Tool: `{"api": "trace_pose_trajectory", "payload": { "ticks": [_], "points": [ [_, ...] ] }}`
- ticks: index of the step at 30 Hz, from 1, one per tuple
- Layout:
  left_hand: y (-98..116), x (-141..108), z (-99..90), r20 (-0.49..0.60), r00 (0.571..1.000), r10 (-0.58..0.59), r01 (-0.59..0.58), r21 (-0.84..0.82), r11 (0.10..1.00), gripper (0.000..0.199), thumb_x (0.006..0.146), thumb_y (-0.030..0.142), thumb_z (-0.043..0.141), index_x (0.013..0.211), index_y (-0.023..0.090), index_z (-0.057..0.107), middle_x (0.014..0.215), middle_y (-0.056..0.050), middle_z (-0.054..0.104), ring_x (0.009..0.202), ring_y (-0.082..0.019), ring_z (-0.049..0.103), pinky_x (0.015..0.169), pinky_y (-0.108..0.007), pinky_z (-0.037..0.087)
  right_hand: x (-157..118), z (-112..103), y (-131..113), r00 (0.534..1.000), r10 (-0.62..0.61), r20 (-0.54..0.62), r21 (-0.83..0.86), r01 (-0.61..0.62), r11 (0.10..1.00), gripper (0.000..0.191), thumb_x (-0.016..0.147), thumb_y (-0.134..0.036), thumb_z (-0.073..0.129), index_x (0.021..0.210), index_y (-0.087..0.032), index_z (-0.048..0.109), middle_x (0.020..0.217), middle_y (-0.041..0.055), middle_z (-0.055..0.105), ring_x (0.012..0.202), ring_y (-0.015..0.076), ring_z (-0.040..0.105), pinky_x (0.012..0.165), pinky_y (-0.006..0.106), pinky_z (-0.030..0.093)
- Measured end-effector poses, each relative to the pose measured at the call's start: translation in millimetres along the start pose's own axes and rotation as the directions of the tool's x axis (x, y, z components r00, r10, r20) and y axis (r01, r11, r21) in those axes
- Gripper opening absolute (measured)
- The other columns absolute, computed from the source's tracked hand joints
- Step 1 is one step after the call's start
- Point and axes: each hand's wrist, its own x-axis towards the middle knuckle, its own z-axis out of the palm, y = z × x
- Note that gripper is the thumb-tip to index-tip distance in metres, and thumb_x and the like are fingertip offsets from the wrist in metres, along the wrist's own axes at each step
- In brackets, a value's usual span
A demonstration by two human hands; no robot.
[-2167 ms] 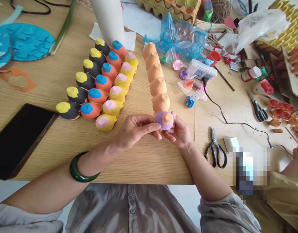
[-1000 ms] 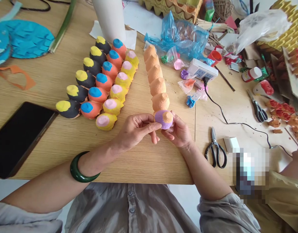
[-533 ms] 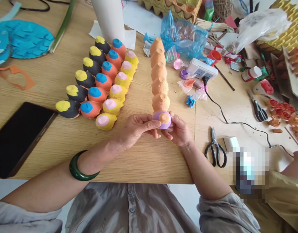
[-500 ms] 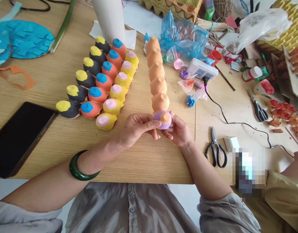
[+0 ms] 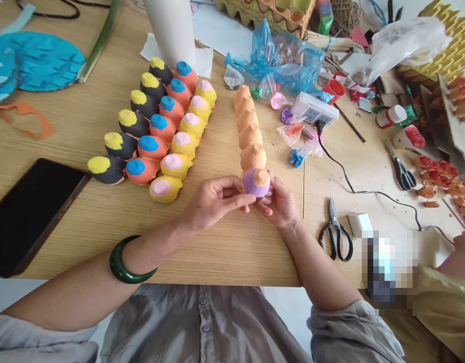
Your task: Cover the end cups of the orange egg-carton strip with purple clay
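Between my two hands is a strip of egg-carton cups (image 5: 251, 133), coloured light orange, stretching away from me over the table. Its nearest cup (image 5: 254, 184) is covered in purple with an orange tip. My left hand (image 5: 221, 199) grips that cup from the left, thumb along its lower side. From the right my right hand (image 5: 281, 204) pinches the same end, its fingers partly hidden beneath. To the left lie three finished-looking strips: black cups with yellow tips (image 5: 132, 123), orange-red cups with blue tips (image 5: 162, 126), and yellow cups with pink tips (image 5: 184, 145).
A black phone or tablet (image 5: 32, 212) lies at the left. Right of my hands are black-handled scissors (image 5: 334, 229) and a white power strip (image 5: 315, 108) with a trailing cord. A blue plastic bag (image 5: 281, 60) and small clay packets (image 5: 296, 158) lie beyond. Another person's sleeve (image 5: 444, 307) shows at lower right.
The far end of the orange strip has dropped towards the table and appears shorter. Its purple end is tipped up slightly and moved a little right. Both hands keep their grip.
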Motion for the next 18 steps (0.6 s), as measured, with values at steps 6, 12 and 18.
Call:
{"api": "trace_pose_trajectory", "payload": {
  "ticks": [6,12,18],
  "points": [
    [0.2,-2.4,-0.3,0.007,1.000,0.000,0.000,0.098,0.995,0.031,0.085,0.047,0.090,0.085,0.017,0.081,0.076,-0.004,0.080,0.072,-0.019,0.077,0.073,-0.029,0.062,1.4,-4.2,0.6,1.000,0.004,0.030,-0.041,-0.003,0.999,0.051,0.085,-0.047,0.088,0.066,-0.023,0.047,0.055,-0.0133,0.027,0.044,0.0047,0.017,0.032,0.014,0.027],
    [-5.3,3.1,-3.1,0.146,0.975,-0.168,0.207,-0.315,0.926,0.040,0.087,0.055,0.086,0.085,0.016,0.080,0.071,-0.005,0.075,0.065,-0.018,0.072,0.062,-0.028,0.062,0.0,-7.3,-2.0,0.994,-0.071,0.085,-0.051,0.075,0.996,0.057,0.072,-0.048,0.097,0.066,-0.023,0.047,0.056,-0.0137,0.028,0.045,0.0040,0.017,0.032,0.013,0.028],
    [-4.8,4.3,-4.7,0.096,0.979,-0.182,0.202,-0.295,0.934,0.043,0.080,0.052,0.094,0.068,0.016,0.074,0.057,0.000,0.063,0.055,-0.012,0.061,0.060,-0.024,0.057,-1.7,-5.0,1.0,0.994,-0.016,0.107,-0.099,0.026,0.995,0.054,0.078,-0.050,0.093,0.068,-0.023,0.048,0.057,-0.0135,0.027,0.045,0.0041,0.018,0.033,0.015,0.032]
  ]
}}
